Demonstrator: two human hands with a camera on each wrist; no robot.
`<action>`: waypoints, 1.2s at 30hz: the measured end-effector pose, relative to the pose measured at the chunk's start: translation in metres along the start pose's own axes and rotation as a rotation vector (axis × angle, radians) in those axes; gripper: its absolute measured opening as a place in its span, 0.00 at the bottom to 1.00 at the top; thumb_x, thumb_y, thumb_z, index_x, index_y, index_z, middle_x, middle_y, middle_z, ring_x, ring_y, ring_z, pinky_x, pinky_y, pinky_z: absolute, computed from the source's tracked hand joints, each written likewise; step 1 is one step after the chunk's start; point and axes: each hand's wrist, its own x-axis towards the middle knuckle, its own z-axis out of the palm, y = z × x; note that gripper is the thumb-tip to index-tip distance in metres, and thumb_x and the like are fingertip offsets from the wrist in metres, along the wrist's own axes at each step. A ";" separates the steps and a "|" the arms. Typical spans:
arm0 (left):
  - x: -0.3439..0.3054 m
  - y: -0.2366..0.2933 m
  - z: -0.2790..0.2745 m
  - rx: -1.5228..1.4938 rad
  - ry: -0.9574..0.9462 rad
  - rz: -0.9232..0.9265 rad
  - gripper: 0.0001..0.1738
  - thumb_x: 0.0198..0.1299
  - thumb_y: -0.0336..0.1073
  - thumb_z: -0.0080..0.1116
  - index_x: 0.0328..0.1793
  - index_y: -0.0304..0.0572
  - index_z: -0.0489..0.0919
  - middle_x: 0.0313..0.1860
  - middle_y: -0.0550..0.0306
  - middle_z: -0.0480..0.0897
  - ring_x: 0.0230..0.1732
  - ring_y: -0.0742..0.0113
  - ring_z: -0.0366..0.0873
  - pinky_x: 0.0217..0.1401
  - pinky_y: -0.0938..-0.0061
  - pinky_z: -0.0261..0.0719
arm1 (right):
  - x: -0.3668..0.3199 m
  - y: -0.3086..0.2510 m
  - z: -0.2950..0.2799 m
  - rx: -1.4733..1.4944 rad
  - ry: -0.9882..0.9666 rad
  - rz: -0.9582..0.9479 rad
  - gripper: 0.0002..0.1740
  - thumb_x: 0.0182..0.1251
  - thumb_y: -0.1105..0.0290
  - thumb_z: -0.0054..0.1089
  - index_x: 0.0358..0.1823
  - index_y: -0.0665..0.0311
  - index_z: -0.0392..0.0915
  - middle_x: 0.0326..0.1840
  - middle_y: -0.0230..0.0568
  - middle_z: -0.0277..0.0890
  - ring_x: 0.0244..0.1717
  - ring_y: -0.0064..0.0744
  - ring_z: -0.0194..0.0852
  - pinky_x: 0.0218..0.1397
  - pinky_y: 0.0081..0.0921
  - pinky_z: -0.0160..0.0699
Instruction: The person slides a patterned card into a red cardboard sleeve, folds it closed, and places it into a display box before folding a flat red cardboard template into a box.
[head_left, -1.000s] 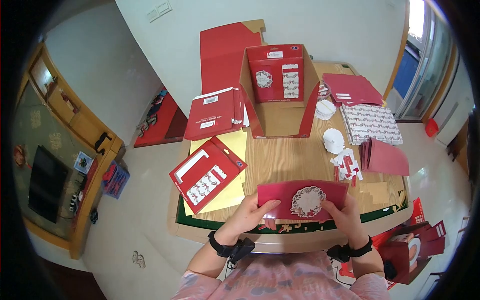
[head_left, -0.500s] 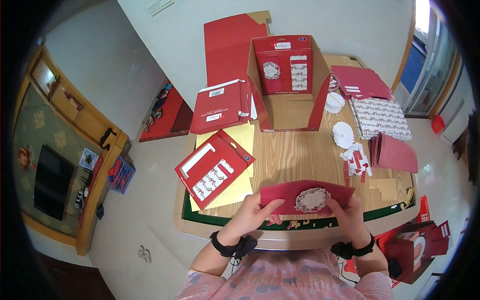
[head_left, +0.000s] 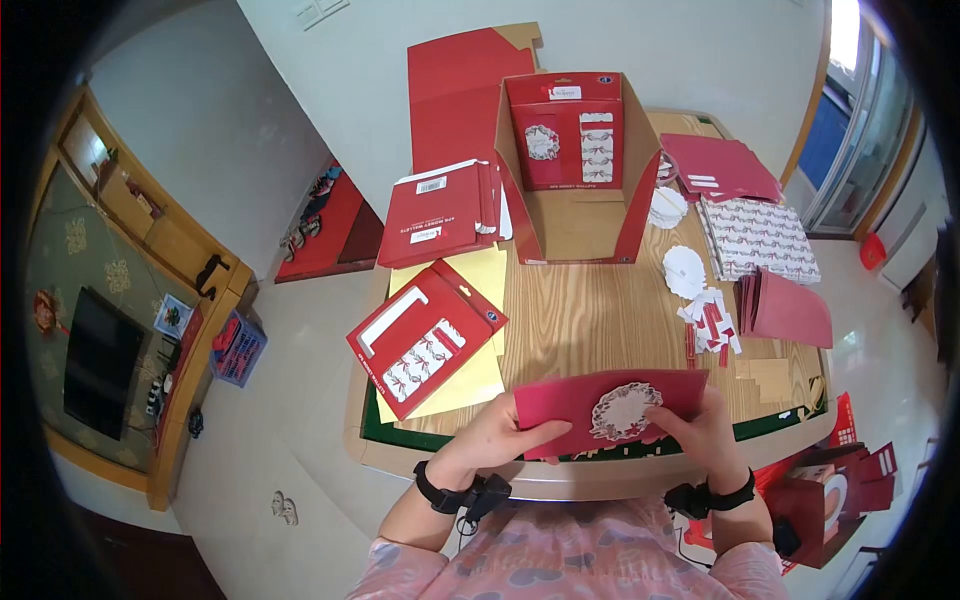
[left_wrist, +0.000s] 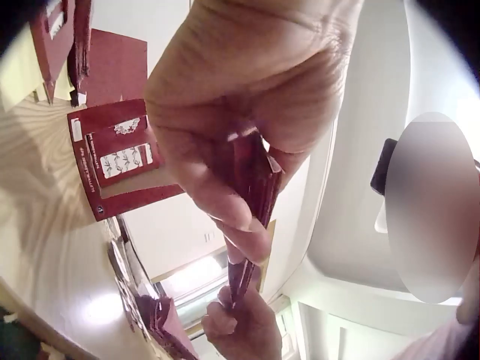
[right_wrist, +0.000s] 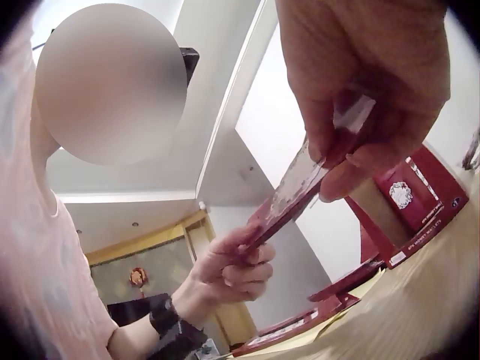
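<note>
Both hands hold a dark red money wallet (head_left: 550, 400) over the table's near edge. A round white wreath cutout (head_left: 622, 412) sits on its face, right of the middle. My left hand (head_left: 492, 437) pinches the wallet's left end, thumb on the front and fingers behind. At the other end, my right hand (head_left: 703, 440) grips it with the thumb over the wreath's right edge. Seen from the left wrist, the wallet (left_wrist: 255, 176) is edge-on with several layers between thumb and fingers. In the right wrist view, the left hand (right_wrist: 234, 274) holds the far end.
An upright open red box (head_left: 575, 225) stands at the table's back. Left are stacked red packs (head_left: 440, 215) and a printed pack (head_left: 425, 345) on yellow sheets (head_left: 485, 385). Right lie white scalloped cutouts (head_left: 684, 272), paper strips (head_left: 712, 325), patterned sleeves (head_left: 762, 240) and red wallets (head_left: 790, 310).
The wallet has dipped slightly toward the body, and its face has tipped further into view since half a second ago. Both hands keep their hold. The head view has shifted a little.
</note>
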 end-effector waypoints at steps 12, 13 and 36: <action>-0.028 0.010 -0.092 0.724 0.536 0.170 0.17 0.56 0.33 0.59 0.53 0.39 0.77 0.46 0.54 0.80 0.48 0.67 0.77 0.48 0.75 0.74 | -0.016 -0.006 -0.030 -0.024 0.485 -0.224 0.17 0.54 0.82 0.61 0.47 0.70 0.73 0.38 0.38 0.78 0.37 0.24 0.77 0.40 0.20 0.78; -0.031 0.007 -0.108 0.769 0.616 0.092 0.19 0.53 0.34 0.61 0.51 0.38 0.77 0.46 0.51 0.80 0.48 0.64 0.77 0.50 0.74 0.73 | -0.017 0.000 -0.036 -0.049 0.527 -0.275 0.17 0.54 0.82 0.61 0.47 0.70 0.74 0.39 0.38 0.78 0.38 0.24 0.76 0.41 0.20 0.77; -0.032 0.017 -0.093 1.202 0.526 0.109 0.26 0.42 0.29 0.60 0.52 0.40 0.71 0.46 0.45 0.74 0.51 0.47 0.70 0.55 0.63 0.69 | -0.028 0.012 -0.044 0.208 0.576 -0.258 0.16 0.57 0.80 0.56 0.48 0.74 0.70 0.39 0.44 0.76 0.28 0.28 0.78 0.23 0.20 0.81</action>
